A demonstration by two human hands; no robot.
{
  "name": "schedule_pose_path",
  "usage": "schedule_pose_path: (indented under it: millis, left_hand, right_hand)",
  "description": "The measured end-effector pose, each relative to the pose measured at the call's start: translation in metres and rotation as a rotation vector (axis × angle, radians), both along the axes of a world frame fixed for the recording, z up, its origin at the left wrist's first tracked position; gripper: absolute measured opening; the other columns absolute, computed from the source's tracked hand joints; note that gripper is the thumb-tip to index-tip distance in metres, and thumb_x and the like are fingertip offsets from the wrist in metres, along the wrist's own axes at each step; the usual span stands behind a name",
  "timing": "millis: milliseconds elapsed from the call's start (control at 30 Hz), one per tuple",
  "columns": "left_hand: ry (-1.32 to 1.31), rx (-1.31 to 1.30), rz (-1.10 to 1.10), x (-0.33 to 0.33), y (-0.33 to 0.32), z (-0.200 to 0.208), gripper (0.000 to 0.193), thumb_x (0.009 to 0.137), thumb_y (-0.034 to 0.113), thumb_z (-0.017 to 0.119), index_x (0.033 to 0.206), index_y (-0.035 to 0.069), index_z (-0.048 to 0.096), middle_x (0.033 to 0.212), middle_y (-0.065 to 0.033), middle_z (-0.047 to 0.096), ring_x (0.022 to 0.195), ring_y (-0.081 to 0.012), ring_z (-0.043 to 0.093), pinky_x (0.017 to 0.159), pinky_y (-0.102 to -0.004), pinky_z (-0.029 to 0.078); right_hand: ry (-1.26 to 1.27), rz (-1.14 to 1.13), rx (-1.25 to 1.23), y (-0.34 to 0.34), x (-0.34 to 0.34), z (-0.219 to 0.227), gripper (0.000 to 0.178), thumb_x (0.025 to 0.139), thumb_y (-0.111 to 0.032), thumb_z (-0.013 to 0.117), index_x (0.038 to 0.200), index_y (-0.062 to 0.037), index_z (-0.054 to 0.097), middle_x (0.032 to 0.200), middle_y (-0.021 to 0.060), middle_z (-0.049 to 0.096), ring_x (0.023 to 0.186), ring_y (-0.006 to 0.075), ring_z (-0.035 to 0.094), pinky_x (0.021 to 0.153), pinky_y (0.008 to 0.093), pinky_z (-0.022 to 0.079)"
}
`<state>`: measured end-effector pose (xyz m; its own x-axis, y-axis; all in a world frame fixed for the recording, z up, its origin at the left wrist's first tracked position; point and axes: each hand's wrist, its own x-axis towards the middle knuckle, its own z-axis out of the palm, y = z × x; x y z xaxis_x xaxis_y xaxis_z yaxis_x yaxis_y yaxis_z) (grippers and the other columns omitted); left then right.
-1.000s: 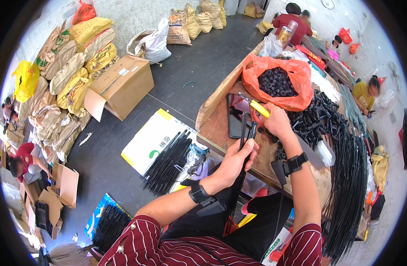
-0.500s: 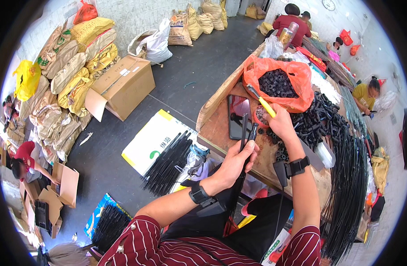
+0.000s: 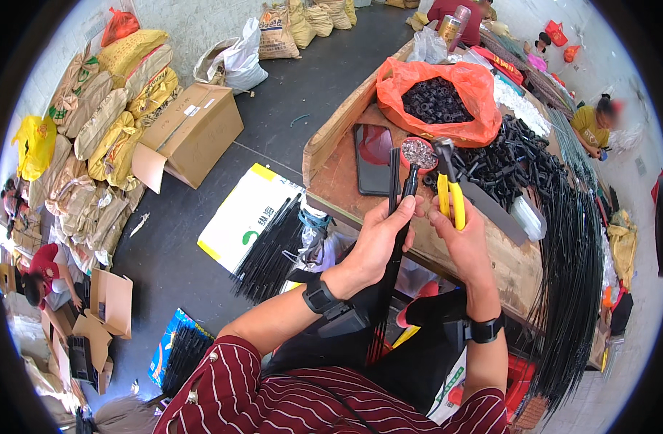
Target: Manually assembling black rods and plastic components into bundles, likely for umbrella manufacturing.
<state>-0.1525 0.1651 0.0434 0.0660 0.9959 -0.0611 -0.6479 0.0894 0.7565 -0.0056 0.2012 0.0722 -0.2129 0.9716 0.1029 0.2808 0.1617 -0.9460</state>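
My left hand point(image 3: 381, 242) is closed round a few thin black rods point(image 3: 394, 173). One of them carries a thicker black sleeve at its upper end. In my right hand point(image 3: 463, 235) are yellow-handled pliers point(image 3: 457, 202), held with the metal head pointing up and away from me. The two handles stand slightly apart. Both hands are near each other over the table's front edge, and the pliers' head is to the right of the rod tips. Just beyond the rods is a small red bowl point(image 3: 420, 140) of tiny shiny pieces.
A phone point(image 3: 373, 177) lies on the wooden table point(image 3: 331, 170). Behind it sits an orange-red bag point(image 3: 393, 108) of small black parts. More black parts point(image 3: 512, 173) and long black rods point(image 3: 574, 289) cover the right side. A cardboard box point(image 3: 201, 134) stands on the floor; other people work around the room.
My right hand has come down and nearer my left, turning the pliers upright, so both handles now show. The left hand still grips the rods. The view has shifted slightly.
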Motion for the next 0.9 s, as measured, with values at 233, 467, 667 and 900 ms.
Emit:
schedule_pose_path:
  millis: [233,467,667,900]
  left_hand:
    - [0.105,0.026,-0.006,0.013,-0.007,-0.004,0.032,0.096,0.028,0.049,0.114,0.001,0.054,0.1,-0.0051,0.062,0.063,-0.0079,0.05,0.058,-0.0229,0.041]
    - [0.133,0.045,0.046,0.03,-0.009,0.003,0.037,0.094,0.037,0.052,0.099,0.002,0.062,0.063,0.0008,0.051,0.056,-0.0065,0.046,0.053,-0.0222,0.036]
    - [0.153,0.042,0.035,0.031,-0.004,-0.004,0.036,0.094,0.034,0.052,0.104,0.001,0.06,0.083,-0.0033,0.056,0.058,-0.0074,0.048,0.055,-0.0228,0.039]
    - [0.098,-0.002,-0.065,0.025,-0.006,0.005,0.038,0.095,0.035,0.048,0.114,0.002,0.056,0.092,-0.0044,0.062,0.06,-0.0084,0.049,0.058,-0.0228,0.04]
  right_hand:
    - [-0.269,-0.158,0.225,-0.013,0.006,-0.004,0.019,0.083,-0.008,0.062,0.1,-0.0009,0.057,0.08,0.0126,0.062,0.074,0.0218,0.062,0.067,0.0308,0.046]
    - [-0.371,-0.296,0.454,-0.013,0.006,-0.013,0.021,0.077,-0.002,0.062,0.098,-0.0015,0.058,0.087,0.0194,0.064,0.081,0.0365,0.063,0.067,0.0395,0.049]
    - [-0.347,-0.334,0.409,-0.015,0.002,-0.013,0.02,0.077,-0.002,0.062,0.096,-0.0018,0.06,0.085,0.0205,0.064,0.079,0.0367,0.063,0.068,0.0397,0.049]
    - [-0.037,-0.369,0.166,-0.014,0.015,-0.02,0.017,0.079,-0.008,0.064,0.095,-0.0013,0.062,0.077,0.0089,0.063,0.066,0.0176,0.059,0.061,0.029,0.045]
